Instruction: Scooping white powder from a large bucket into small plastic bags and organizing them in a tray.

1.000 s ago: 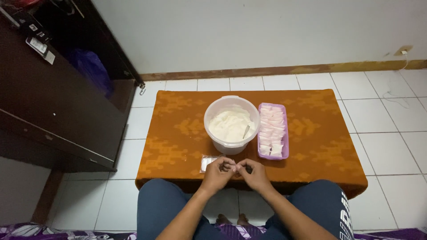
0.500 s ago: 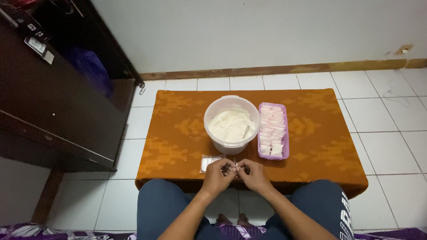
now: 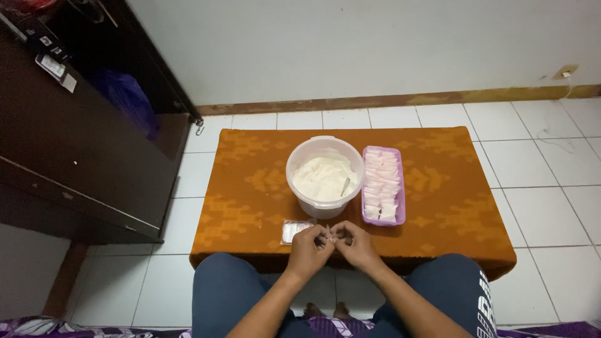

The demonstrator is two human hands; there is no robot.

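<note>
Small clear plastic sachet (image 3: 330,235), pinched between left hand (image 3: 308,249) and right hand (image 3: 355,244), looks light, limp, slippery; best gripped at its edges.

I have one view only, from the head camera, looking steeply down and forward over the desk (image 3: 438,188) from its near edge, far enough to take in all four corners, floor and wall.

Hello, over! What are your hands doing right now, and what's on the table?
Left hand and right hand pinch a small packet together. Tub of white powder and purple tray just beyond. Nothing between.
</note>
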